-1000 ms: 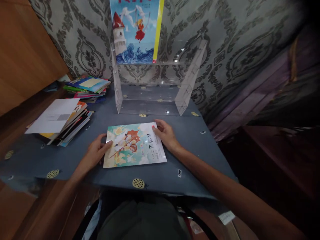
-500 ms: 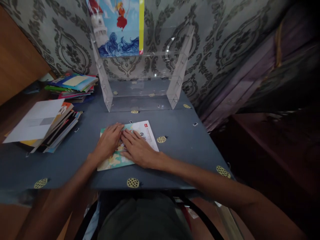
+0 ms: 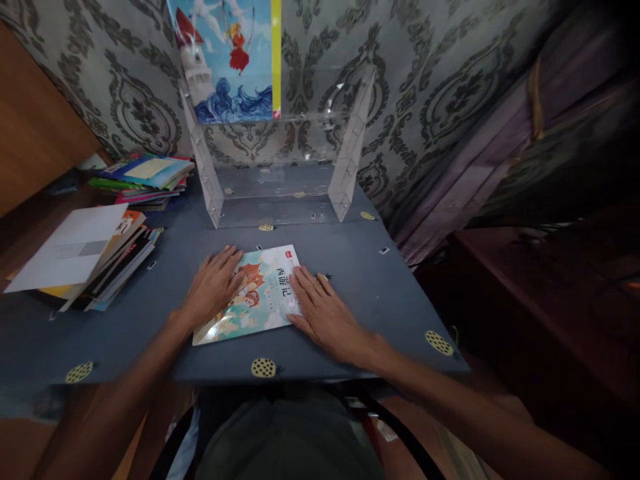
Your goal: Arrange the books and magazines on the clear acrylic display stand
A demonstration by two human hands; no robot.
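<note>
A thin picture book (image 3: pixel 260 303) lies flat before me, its cover turned sideways with teal artwork and dark Chinese characters on a white band. My left hand (image 3: pixel 214 283) rests on the book's left part, fingers stretched out and palm down. Across its right edge lies my right hand (image 3: pixel 325 313), flat with fingers extended, covering part of the white band. Neither hand grips anything. Behind the book stands a clear acrylic rack (image 3: pixel 280 212) with tiers. A picture book (image 3: pixel 235 93) showing a figure in red above blue waves leans upright on its upper left.
On the left, a pile of books (image 3: pixel 107 270) has a white sheet (image 3: pixel 70 247) on top. Farther back is another stack of books (image 3: pixel 145 177). The grey-blue tablecloth (image 3: pixel 350 257) has pineapple prints. A dark red surface (image 3: pixel 520 287) is beyond the table's right edge.
My right hand has slid right from the book's middle to its right edge, uncovering the cover art and characters. My left hand stays on the left part. The view has shifted slightly.
</note>
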